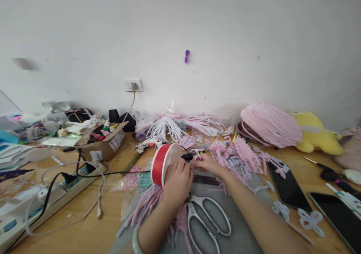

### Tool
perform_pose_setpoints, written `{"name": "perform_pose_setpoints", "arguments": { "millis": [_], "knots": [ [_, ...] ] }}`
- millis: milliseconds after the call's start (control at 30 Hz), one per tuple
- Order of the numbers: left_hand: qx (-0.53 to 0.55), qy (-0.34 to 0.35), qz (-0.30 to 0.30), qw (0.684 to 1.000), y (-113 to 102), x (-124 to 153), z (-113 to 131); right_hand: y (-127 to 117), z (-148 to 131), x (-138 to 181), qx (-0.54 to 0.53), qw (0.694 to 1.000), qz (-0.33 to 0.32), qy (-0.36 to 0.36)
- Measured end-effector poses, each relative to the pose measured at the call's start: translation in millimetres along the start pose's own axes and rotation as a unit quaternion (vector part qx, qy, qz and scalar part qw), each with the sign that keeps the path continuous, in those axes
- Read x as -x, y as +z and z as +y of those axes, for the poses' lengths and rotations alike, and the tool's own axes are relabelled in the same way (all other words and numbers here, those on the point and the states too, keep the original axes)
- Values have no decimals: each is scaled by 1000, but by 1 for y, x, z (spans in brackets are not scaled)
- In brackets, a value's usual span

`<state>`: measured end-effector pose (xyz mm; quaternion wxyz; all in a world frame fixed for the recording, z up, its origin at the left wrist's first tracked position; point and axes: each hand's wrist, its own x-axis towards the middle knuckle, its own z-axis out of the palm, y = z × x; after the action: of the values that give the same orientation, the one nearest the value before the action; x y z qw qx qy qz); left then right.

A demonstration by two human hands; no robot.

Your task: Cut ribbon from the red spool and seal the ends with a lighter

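Ribbon (160,163) is plain red, spool (175,154) white. Scissors (192,209) are silver, mat (242,227) grey. Pipe cleaners (270,126) are pink, beads (145,181) teal, plush toy (316,135) yellow, bracelet (135,242) pale green. Worktop (81,229) is wood-brown, phone (291,190) black, wall (84,35) pale grey.

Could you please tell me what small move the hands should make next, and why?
Perhaps the left hand should steady the spool of red ribbon: it is turned on edge, with fuzzy pink stems just below it, so it could roll or tip. That hand is close, overlapping the spool's white side in view; whether it grips the spool is hidden.
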<state>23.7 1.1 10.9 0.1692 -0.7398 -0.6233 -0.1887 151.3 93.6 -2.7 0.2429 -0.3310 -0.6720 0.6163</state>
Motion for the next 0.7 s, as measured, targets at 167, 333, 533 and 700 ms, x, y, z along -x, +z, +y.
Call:
{"name": "perform_pose_setpoints", "arguments": {
  "millis": [167, 333, 533, 700],
  "knots": [
    [55, -20, -4, 998, 0, -2, -2, -2, -2, 0, -89, 995, 17, 34],
    [366, -148, -9, 919, 5, -6, 2, -2, -1, -4, -240, 966, 39, 86],
    [673, -390, -55, 627, 18, -5, 14, 9, 11, -7, -158, 975, 79, 136],
    [706, -420, -20, 570, 18, -7, 13, 17, 15, -11, -77, 979, 130, 138]
  ]
}}
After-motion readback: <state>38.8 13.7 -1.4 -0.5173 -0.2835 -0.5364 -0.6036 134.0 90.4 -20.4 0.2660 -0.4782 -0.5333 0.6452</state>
